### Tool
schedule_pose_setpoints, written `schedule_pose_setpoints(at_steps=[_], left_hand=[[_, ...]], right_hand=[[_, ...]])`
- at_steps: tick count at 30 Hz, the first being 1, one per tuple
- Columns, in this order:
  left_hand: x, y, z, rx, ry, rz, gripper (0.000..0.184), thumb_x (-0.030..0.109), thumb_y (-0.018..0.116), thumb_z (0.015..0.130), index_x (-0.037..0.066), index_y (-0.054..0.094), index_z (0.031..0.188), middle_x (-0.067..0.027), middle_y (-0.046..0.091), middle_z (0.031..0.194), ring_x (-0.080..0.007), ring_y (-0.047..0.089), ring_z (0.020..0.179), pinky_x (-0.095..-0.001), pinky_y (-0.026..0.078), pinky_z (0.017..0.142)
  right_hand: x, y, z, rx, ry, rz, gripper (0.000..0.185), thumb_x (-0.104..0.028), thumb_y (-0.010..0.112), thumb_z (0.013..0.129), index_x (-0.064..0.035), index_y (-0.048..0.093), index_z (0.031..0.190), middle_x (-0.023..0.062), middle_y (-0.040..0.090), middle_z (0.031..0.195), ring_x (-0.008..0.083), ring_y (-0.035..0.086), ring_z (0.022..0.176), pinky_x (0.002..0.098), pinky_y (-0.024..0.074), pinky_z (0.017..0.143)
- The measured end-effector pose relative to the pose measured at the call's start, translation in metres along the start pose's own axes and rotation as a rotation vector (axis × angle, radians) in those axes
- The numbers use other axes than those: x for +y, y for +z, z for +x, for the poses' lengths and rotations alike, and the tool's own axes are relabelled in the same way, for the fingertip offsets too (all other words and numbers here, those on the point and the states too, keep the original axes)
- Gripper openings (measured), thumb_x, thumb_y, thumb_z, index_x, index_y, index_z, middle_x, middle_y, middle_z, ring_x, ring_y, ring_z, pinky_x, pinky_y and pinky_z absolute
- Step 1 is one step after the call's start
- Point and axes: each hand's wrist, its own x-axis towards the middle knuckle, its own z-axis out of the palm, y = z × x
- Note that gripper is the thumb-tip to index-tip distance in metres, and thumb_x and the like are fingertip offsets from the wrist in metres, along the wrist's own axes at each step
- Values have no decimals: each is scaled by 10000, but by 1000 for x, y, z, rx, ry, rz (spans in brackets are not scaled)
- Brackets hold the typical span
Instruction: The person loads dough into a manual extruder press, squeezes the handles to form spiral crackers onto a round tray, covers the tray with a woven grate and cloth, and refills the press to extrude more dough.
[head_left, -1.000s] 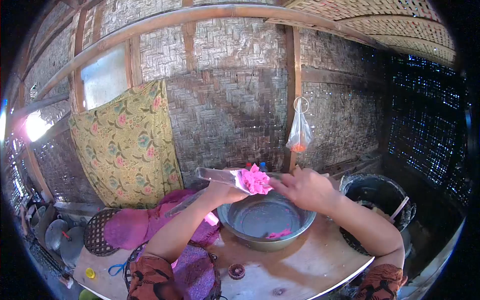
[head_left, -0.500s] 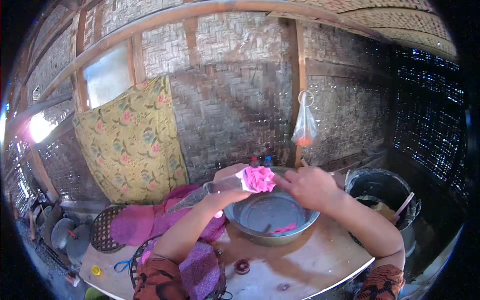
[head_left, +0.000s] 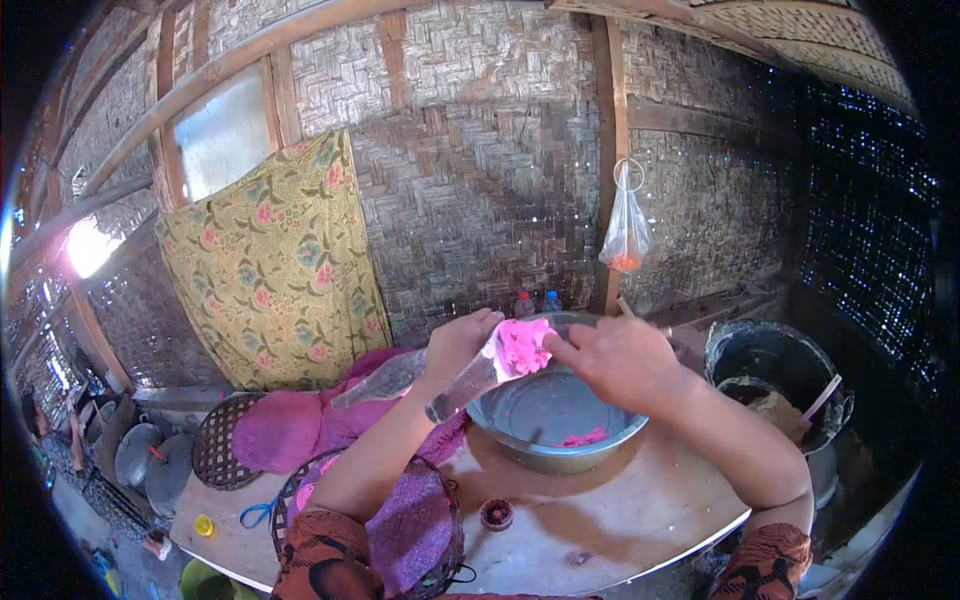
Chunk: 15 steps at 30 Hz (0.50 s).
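Over the left rim of a metal basin [head_left: 545, 452], my left hand [head_left: 455, 350] is wrapped round a clear plastic bag [head_left: 465, 385]. Pink dough [head_left: 522, 345] bulges from the bag's open end, which faces right. My right hand [head_left: 625, 365] is closed beside that end, its fingertips against the dough; whether they pinch some of it I cannot make out. A small pink lump [head_left: 585, 438] lies inside the basin. Left of the basin, pink sheets [head_left: 275, 432] and a purple speckled layer [head_left: 410, 530] rest on woven trays.
A black bucket [head_left: 835, 410] with a stick stands at the right. A small brown ring-shaped object [head_left: 497, 514], a yellow cap [head_left: 205, 525] and a blue band [head_left: 256, 515] lie on the table [head_left: 640, 520]. A plastic bag [head_left: 626, 235] hangs from the post.
The bag in my left hand has tilted, its lower end swinging down. My right hand stays at the dough. The view has shifted, so the surroundings sit further right and slightly higher.
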Motion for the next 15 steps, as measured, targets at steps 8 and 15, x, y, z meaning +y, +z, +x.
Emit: schedule_pose_setpoints(at_steps=[8,15], left_hand=[[-43,-17,-8,119,19,192,483,428,731,615,93,613,942,-73,614,874,-251,619,803,-337,504,701],[-23,8,-15,104,88,123,248,225,569,766,90,595,972,-107,618,928,-281,623,845,-375,506,674]], right_hand=[[18,-55,-17,-35,174,-57,353,-128,539,761,-126,590,1110,42,588,733,215,637,666,347,499,551],[-10,2,5,-70,73,25,394,-100,544,730,-145,584,1120,32,574,712,215,629,652,355,491,530]])
